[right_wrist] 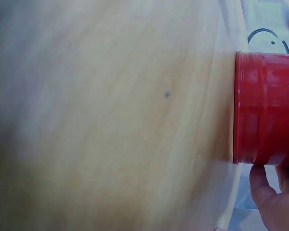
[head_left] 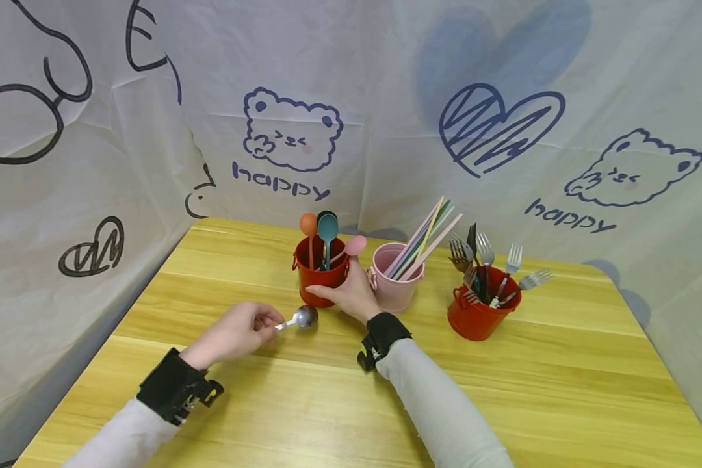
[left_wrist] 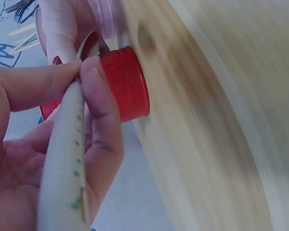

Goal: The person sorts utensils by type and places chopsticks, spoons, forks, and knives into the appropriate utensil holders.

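Note:
My left hand point(head_left: 234, 335) pinches a spoon point(head_left: 306, 316) between thumb and fingers. In the left wrist view the spoon's thick white handle point(left_wrist: 65, 159) shows small green marks; its metal bowl points toward the red bucket point(head_left: 322, 290). With my right hand point(head_left: 353, 292) I hold that bucket by its side, thumb across the front. The farther fingers are partly hidden. The right wrist view shows the bucket's red wall point(right_wrist: 269, 106) close up, fingers against it. Out of the bucket stick an orange spoon point(head_left: 308, 225), a teal spoon point(head_left: 328, 227) and a pink spoon point(head_left: 355, 245).
Right of my right hand stands a pink bucket point(head_left: 393, 296) with several coloured straws point(head_left: 427, 237). Farther right, another red bucket point(head_left: 481, 322) holds several forks point(head_left: 485, 250). All stand on a wooden table point(head_left: 304, 416), before a white drawn-on cloth point(head_left: 386, 149).

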{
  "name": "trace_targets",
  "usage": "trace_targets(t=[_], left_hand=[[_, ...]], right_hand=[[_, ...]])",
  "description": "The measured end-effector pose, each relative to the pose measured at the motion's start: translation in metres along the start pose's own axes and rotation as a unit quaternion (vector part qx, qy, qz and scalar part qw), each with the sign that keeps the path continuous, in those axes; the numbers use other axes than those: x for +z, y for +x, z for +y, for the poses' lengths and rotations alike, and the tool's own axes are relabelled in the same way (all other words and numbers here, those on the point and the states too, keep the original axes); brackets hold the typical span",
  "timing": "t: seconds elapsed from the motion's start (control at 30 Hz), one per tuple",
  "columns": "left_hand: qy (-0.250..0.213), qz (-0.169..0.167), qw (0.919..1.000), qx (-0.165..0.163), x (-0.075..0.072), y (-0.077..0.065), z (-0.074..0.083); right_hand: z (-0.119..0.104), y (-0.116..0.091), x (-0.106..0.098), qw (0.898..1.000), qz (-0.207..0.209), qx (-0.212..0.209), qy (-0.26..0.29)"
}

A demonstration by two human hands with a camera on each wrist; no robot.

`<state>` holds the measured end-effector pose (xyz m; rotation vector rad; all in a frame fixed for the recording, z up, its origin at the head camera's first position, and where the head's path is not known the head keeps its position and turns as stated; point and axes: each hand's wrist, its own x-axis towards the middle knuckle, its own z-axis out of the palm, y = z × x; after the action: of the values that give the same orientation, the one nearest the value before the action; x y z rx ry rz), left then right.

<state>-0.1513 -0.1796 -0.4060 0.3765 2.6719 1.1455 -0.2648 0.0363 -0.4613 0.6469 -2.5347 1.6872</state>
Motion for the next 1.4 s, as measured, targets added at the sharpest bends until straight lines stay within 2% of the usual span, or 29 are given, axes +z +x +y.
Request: trace_targets(t=[0.17, 0.4, 0.67, 0.8, 0.97, 1.13, 1.3, 1.4], left_hand=[[-0.013, 0.023, 0.9996, 0.015, -0.003, 0.001, -0.002], [-0.044, 0.06, 0.997, 0.02, -0.006, 0.004, 0.0], [-0.089, 0.11, 0.9889, 0.046, -0.012, 0.011, 0.008], [-0.107, 0.133, 0.9837, 0.057, -0.015, 0.019, 0.014], [-0.126, 0.171, 0.9743, 0.075, -0.02, 0.031, 0.026], [-0.122, 0.211, 0.9653, 0.094, -0.03, 0.041, 0.044], [-0.13, 0.239, 0.9556, 0.112, -0.043, 0.043, 0.076], [-0.138, 0.252, 0.9493, 0.128, -0.046, 0.049, 0.086]], right_hand=[[0.0, 0.0, 0.0, 1.0, 0.002, -0.014, 0.002], [-0.001, -0.001, 0.0, 1.0, 0.008, 0.01, 0.001], [-0.002, -0.001, -0.001, 1.0, 0.001, -0.012, -0.005], [-0.016, -0.006, -0.004, 1.0, 0.003, -0.015, 0.003], [-0.034, -0.012, -0.008, 0.999, 0.004, -0.034, 0.026], [-0.033, -0.011, -0.008, 0.998, 0.001, -0.046, 0.035], [-0.014, -0.005, -0.003, 0.999, -0.001, -0.038, 0.033], [-0.004, -0.001, -0.001, 0.999, -0.002, -0.027, 0.029]])
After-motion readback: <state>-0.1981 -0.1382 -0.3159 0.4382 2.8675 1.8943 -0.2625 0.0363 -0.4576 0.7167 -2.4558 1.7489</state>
